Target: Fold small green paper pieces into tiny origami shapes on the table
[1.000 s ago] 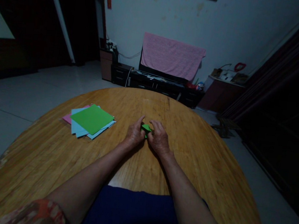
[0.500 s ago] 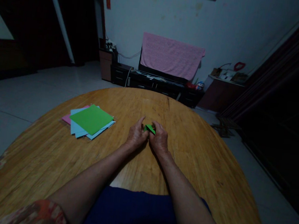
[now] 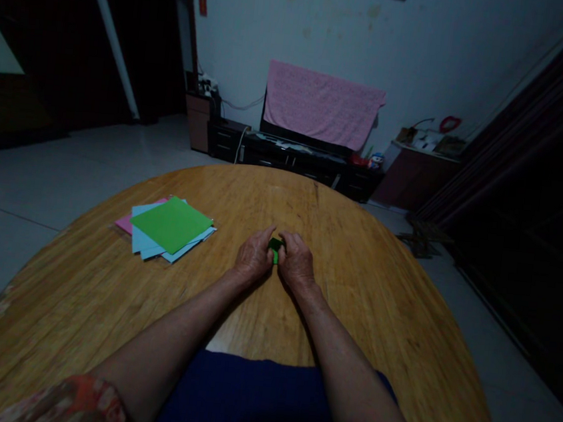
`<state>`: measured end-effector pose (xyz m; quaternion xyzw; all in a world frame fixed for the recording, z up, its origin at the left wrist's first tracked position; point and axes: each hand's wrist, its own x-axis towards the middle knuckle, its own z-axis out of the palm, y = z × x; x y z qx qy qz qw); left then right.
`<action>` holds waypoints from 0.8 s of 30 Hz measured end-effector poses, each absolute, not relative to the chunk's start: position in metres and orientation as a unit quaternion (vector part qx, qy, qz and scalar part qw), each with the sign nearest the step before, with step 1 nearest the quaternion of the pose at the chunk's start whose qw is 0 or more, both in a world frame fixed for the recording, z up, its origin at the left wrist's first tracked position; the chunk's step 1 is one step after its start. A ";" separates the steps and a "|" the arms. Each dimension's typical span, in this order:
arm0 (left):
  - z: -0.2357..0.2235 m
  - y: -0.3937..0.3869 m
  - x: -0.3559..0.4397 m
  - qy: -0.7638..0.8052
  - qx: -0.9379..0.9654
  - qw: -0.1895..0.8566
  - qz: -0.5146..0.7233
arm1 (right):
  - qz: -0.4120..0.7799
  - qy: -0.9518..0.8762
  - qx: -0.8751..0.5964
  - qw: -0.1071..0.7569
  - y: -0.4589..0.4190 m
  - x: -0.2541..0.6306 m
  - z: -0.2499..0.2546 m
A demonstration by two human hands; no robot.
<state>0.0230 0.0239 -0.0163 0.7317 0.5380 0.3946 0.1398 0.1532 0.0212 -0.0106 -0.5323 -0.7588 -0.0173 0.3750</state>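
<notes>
A small folded piece of green paper [image 3: 276,244] sits between my two hands over the middle of the table. My left hand [image 3: 254,256] grips its left side, fingers curled round the edge. On the other side my right hand [image 3: 297,260] holds the paper with bent fingers. Much of the paper is hidden by my fingers; a dark upper face and a brighter lower patch show. To the left lies a fanned stack of square paper sheets, with a green sheet [image 3: 173,224] on top of light blue sheets [image 3: 140,242] and a pink one [image 3: 124,223].
The round wooden table [image 3: 350,325] fills the foreground. Beyond it stand a black low cabinet [image 3: 311,167] and a screen draped with a pink towel [image 3: 323,104]. A small wooden stool [image 3: 424,236] is on the floor at the right.
The folded green paper has turned between my hands, from a bright slanted flap to a dark face above a bright patch. My fingertips have shifted slightly; the paper stack is unchanged.
</notes>
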 end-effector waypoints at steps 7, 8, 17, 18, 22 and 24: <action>-0.009 0.020 0.016 0.555 0.751 0.102 0.344 | -0.008 -0.766 -0.549 0.335 0.015 0.157 -0.008; -0.008 0.020 0.015 0.557 0.756 0.095 0.331 | -0.006 -0.769 -0.550 0.326 0.014 0.157 -0.008; -0.005 0.023 0.009 0.551 0.800 0.048 0.233 | 0.030 -0.796 -0.517 0.313 0.012 0.161 -0.009; -0.006 0.024 0.009 0.547 0.803 0.047 0.231 | 0.038 -0.799 -0.510 0.315 0.012 0.162 -0.009; -0.008 0.027 0.005 0.530 0.814 0.058 0.228 | 0.059 -0.813 -0.487 0.314 0.014 0.167 -0.012; -0.010 0.029 0.002 0.519 0.818 0.067 0.236 | 0.066 -0.817 -0.481 0.310 0.015 0.169 -0.011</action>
